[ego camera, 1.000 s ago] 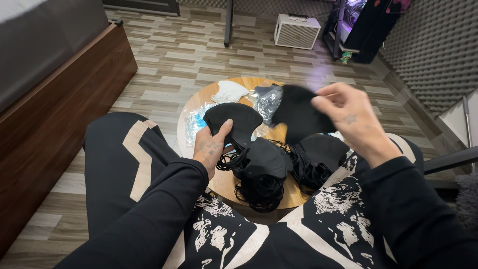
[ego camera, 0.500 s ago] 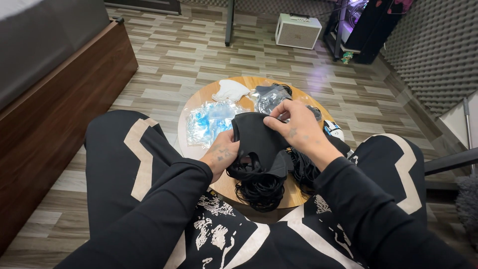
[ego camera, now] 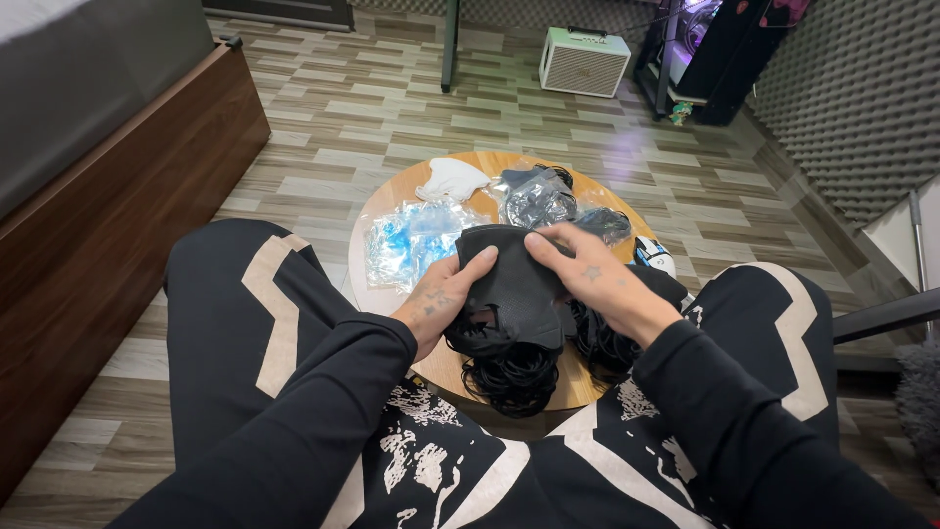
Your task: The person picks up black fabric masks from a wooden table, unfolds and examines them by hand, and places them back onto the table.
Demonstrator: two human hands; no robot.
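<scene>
Round wooden table (ego camera: 392,211) btwn knees, on wood-pattern floor (ego camera: 372,118). Heap of black masks (ego camera: 509,367) w/ ear loops at near edge. Clear plastic bags (ego camera: 411,240) far left, white mask (ego camera: 452,179) beyond. Top black mask (ego camera: 509,279) over heap, pinched both sides: left hand (ego camera: 446,294) closed on left edge, right hand (ego camera: 592,279) gripping right edge.

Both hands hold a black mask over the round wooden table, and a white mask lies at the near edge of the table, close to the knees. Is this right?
Not quite. The white mask lies at the far edge of the table, away from the knees, as the head view shows. The rest stands: left hand and right hand both hold the black mask over the round wooden table.
</scene>
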